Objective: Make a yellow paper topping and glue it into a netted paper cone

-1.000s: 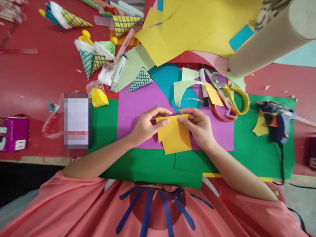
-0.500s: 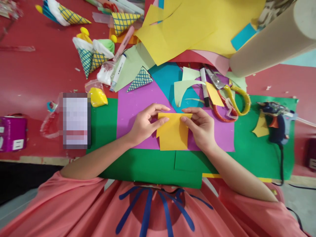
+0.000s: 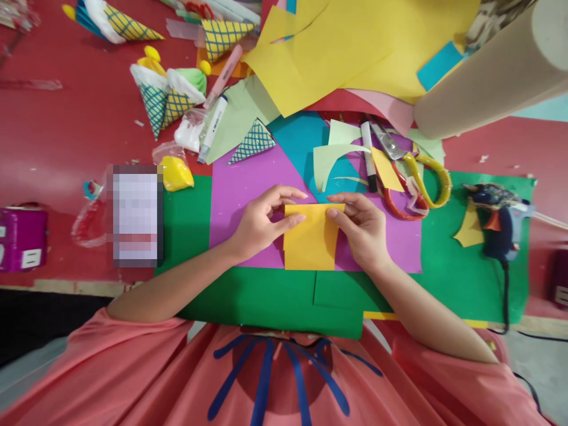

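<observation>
An orange-yellow sheet of paper (image 3: 309, 239), doubled over so a second layer peeks out at its left edge, is held over the purple paper (image 3: 248, 228). My left hand (image 3: 268, 219) is closed on its upper left corner, thumb on the near face. At the upper right corner my right hand (image 3: 360, 223) pinches it between thumb and fingers. The fingers behind the sheet are partly hidden. Just beyond lie curved pale green paper scraps (image 3: 326, 165) and a small checked paper cone (image 3: 254, 142).
Scissors with red and yellow handles (image 3: 417, 171) lie right of a marker (image 3: 368, 157). A glue gun (image 3: 503, 222) rests on the green sheet (image 3: 448, 254). A thick pale roll (image 3: 483, 77) stands back right. Finished cones (image 3: 171, 97) and a blurred phone-like rectangle (image 3: 136, 216) are at left.
The folded paper has shifted slightly between my hands, and its layers line up more closely at the left edge. Both hands keep their hold almost in place.
</observation>
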`<state>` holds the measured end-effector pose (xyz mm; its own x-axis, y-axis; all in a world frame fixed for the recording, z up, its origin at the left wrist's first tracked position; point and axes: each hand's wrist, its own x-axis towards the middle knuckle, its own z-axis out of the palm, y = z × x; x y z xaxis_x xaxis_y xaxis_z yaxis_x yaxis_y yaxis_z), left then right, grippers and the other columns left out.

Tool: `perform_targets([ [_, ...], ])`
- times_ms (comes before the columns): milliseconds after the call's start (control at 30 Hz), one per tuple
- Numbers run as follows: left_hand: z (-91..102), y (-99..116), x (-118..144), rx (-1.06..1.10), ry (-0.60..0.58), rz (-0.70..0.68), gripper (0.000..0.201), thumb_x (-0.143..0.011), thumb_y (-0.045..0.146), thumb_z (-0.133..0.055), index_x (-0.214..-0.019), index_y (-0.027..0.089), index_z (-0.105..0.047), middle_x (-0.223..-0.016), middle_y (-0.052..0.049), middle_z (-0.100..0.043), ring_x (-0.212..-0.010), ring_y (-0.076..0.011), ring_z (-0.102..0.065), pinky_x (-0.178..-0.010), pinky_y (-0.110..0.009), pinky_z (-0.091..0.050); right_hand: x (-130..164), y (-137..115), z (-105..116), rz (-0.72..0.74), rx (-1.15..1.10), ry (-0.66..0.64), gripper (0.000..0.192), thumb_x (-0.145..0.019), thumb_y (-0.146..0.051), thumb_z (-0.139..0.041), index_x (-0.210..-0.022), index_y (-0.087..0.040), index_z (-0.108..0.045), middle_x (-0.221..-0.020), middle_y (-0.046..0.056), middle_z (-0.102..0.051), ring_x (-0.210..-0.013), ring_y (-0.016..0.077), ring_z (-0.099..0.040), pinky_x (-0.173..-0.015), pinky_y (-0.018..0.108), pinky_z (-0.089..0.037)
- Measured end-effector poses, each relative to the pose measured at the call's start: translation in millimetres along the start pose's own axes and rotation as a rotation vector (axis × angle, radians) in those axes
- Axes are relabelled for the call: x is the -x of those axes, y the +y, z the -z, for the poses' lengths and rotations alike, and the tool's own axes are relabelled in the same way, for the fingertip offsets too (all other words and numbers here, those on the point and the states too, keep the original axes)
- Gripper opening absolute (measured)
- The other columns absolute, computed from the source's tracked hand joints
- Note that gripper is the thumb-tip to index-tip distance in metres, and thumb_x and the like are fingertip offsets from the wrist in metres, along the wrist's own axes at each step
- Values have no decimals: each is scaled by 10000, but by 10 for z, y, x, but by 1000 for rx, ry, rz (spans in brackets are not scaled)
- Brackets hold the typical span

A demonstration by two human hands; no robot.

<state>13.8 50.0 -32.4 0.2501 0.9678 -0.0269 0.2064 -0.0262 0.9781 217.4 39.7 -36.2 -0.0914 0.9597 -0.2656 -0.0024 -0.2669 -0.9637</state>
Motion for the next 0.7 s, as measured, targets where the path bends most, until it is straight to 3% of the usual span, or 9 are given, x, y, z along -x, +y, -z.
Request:
perform_targets([
  [233, 2, -27, -1, 41, -55, 53, 270, -825, 393, -716, -1010, 202, -669, -989, -36, -731, -896, -134, -697, -768, -217, -576, -36, -49, 9, -33, -69, -61, 186, -777, -369, -762, -903, -243, -707, -835, 3, -752, -748, 164, -696, -674, 300, -561],
  [400, -7, -62, -11, 62, -156, 68, 228, -830, 351, -712, -1006, 211, -680, -938, -13, -735, -823, -113, -689, -704, -194, -556, -57, -75, 4, -18, 66, -104, 174, -762, -376, -775, -837, -221, -750, -879, 21, -767, -803, 168, -698, -695, 287, -544],
  [700, 6, 5, -42, 121, -118, 116, 266, -886, 409, -634, -1048, 207, -693, -993, -39, -760, -906, -139, -717, -740, -207, -566, -51, -15, 14, -18, 21, -35, 173, -769, -395, -778, -842, -240, -754, -860, 2, -768, -797, 158, -691, -719, 287, -531],
])
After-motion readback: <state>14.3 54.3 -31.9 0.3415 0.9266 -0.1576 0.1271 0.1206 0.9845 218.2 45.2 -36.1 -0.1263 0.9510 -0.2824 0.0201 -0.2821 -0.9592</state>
